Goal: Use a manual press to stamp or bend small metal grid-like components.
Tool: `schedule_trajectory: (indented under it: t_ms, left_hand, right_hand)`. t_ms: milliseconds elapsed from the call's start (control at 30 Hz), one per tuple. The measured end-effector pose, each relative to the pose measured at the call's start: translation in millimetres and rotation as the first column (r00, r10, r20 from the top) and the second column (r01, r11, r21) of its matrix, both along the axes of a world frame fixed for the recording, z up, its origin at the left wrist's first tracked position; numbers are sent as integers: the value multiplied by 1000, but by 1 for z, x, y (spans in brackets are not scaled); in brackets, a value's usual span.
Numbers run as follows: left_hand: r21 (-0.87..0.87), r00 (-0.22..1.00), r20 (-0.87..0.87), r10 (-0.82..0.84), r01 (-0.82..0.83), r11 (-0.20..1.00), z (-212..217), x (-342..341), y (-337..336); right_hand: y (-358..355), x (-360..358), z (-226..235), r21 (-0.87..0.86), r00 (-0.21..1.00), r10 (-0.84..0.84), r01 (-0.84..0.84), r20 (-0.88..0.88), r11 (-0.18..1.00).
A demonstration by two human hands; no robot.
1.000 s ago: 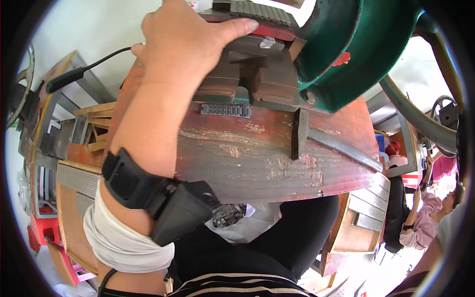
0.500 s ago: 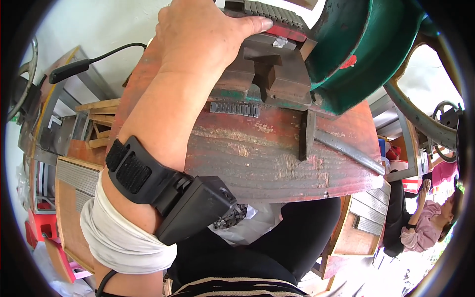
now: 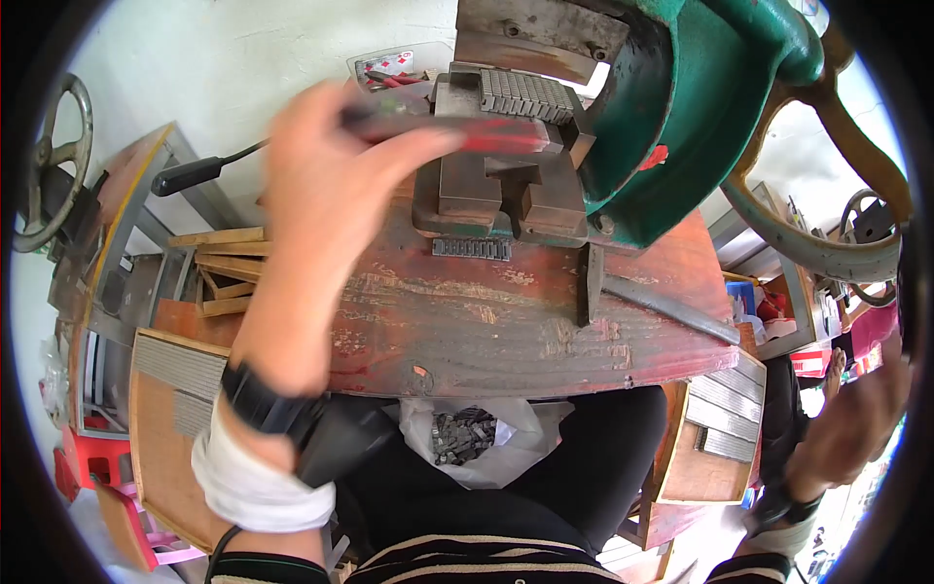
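A red-handled tool (image 3: 457, 131) is gripped in the left hand (image 3: 326, 195), which is raised over the worn red table (image 3: 486, 326) in front of the green press (image 3: 700, 107). The fingers (image 3: 389, 156) are curled tightly round the near end of the handle (motion blur softens their outline, so the exact number wrapped round it cannot be told). The long axis of the tool is laid almost level across the picture, running left to right, with its free end pointed to the right toward the body of the press. That end is seen just above the grey metal block (image 3: 496, 190) that is seated on the table, and just below a row of ribbed metal pieces (image 3: 525, 92); whether it touches either cannot be told.

A short toothed strip (image 3: 472, 248) is laid flat on the table just in front of the block, also set left to right. A dark metal bar (image 3: 666, 307) is laid to the right, slanted toward the table's right corner.

The right hand (image 3: 846, 428) is held low at the right edge, well apart from the table, and is blurred; how far its fingers are opened cannot be told, and nothing is seen in it.

A clear bag of small grey metal parts (image 3: 465, 435) is rested in the lap below the table edge.
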State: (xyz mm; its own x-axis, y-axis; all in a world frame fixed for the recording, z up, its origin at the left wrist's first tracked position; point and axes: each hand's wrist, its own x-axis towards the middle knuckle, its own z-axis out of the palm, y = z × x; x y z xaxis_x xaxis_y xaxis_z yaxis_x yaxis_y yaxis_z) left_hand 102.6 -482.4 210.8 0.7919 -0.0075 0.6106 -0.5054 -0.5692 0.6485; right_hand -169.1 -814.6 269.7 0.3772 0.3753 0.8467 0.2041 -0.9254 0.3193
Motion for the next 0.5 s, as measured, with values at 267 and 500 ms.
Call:
schedule_trajectory:
  t_ms: [267,500]
  left_hand:
    - [405,990,-10,141,-125,906,-92,-57,79]
    - [403,901,318,-294,153,902,-13,7,-14]
  right_hand:
    - [60,37,-81,226,798,68,87,-599,970]
    - [70,43,-98,263,639,227,-39,-735,964]
